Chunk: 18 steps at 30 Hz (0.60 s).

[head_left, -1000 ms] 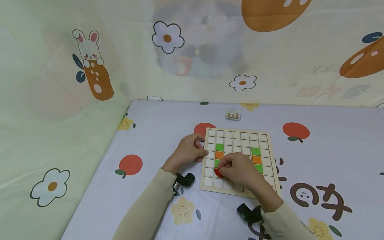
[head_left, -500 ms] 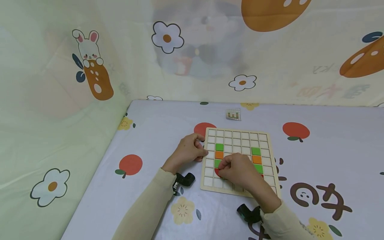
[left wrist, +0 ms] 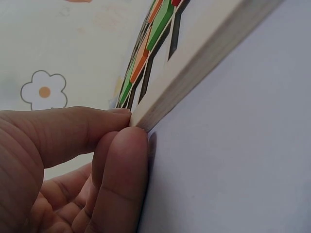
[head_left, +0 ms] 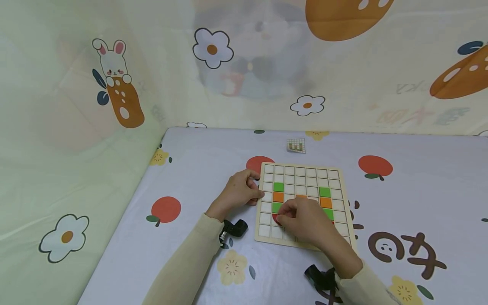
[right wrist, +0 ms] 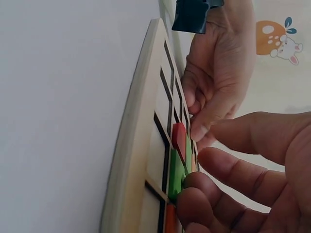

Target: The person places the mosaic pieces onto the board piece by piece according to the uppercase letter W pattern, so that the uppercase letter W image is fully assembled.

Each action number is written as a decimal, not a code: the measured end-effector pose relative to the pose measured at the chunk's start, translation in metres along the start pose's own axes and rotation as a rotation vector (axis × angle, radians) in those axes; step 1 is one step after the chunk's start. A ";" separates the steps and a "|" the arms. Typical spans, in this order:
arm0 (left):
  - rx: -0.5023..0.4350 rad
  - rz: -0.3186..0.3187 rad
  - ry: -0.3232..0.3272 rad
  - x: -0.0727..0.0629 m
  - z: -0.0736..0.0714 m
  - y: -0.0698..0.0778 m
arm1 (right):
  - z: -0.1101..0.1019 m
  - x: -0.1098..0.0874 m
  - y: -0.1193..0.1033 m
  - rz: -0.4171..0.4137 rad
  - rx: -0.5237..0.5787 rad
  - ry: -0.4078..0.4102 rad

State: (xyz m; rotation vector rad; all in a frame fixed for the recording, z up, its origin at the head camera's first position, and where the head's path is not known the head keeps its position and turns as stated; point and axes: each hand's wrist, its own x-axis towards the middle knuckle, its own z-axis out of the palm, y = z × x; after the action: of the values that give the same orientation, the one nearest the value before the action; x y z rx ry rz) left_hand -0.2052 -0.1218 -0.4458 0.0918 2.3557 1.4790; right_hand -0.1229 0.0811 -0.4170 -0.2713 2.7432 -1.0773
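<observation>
A square wooden grid board (head_left: 305, 166) lies flat, its white cells partly filled with coloured tiles. My left hand (head_left: 239, 189) pinches the board's left edge; the left wrist view shows the fingertips (left wrist: 127, 145) right at the edge. My right hand (head_left: 306, 218) is over the lower middle of the board, with its fingertips beside a red tile (head_left: 275, 218). In the right wrist view that red tile (right wrist: 179, 138) sits in a cell next to a green tile (right wrist: 176, 177), and the right thumb and index fingertips are apart with nothing between them. The right hand hides several cells.
A small printed card (head_left: 296, 145) with a grid pattern lies behind the board. Green and orange tiles stand in a right-hand column, among them an orange tile (head_left: 325, 203). The tablecloth (head_left: 206, 165) meets a printed cloth wall (head_left: 251, 114) at the back and left.
My right hand has shifted slightly down and its wrist a little to the right, so an orange tile behind the knuckles now shows. My left hand stays at the board's edge.
</observation>
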 end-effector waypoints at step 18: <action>0.139 0.014 -0.009 0.000 -0.001 -0.002 | -0.059 0.000 0.035 -0.003 -0.287 0.112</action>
State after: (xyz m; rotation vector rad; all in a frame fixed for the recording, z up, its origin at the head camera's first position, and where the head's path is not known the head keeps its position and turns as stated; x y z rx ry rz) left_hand -0.2054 -0.1234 -0.4467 0.1502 2.4532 1.3163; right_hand -0.1404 0.1446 -0.3986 -0.2612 2.9973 -0.7156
